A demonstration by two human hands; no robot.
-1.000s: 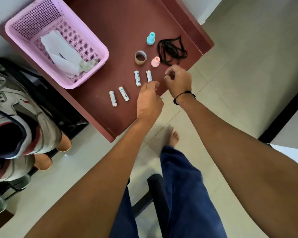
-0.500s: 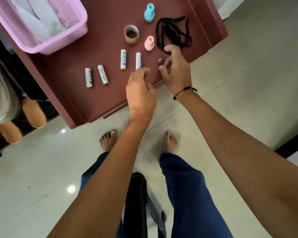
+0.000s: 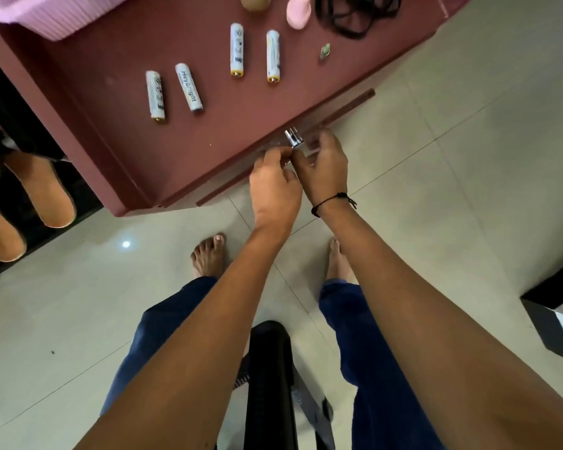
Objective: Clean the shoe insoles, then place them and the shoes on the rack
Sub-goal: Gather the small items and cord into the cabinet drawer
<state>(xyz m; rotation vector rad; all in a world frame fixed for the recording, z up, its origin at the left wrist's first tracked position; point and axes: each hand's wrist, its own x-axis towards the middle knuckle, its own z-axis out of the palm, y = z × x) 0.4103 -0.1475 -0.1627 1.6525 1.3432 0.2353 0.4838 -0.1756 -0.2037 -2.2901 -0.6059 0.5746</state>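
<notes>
— Silver-topped, clear-bodied: small vial (image 3: 294, 138) held over the near edge of the maroon table (image 3: 117, 131), gripped in the curled fingers of the right hand (image 3: 322, 167).
— And the left hand (image 3: 273, 190)?
— Pressed close against the right, fingertips bunched and apparently pinching the vial just below its neck. Contact partly hidden.
— Step, then?
— Probably readying a cleaning fluid or spray before any wiping. Only a guess, with no label legible.
— Insoles?
— Nowhere in view. Tan shoes (image 3: 43, 193) off at the left, on or against a dark rack (image 3: 20, 102), well apart from both hands.
— Elsewhere on the table?
— Four white batteries (image 3: 189, 87) lying loose, a pink basket (image 3: 56, 14) at the far corner, black laces (image 3: 355, 14) along the top edge.
— Next?
— Likely calls for opening or priming the top with a steady pinch, keeping the vial upright, then fetching an insole and something to wipe with.
</notes>
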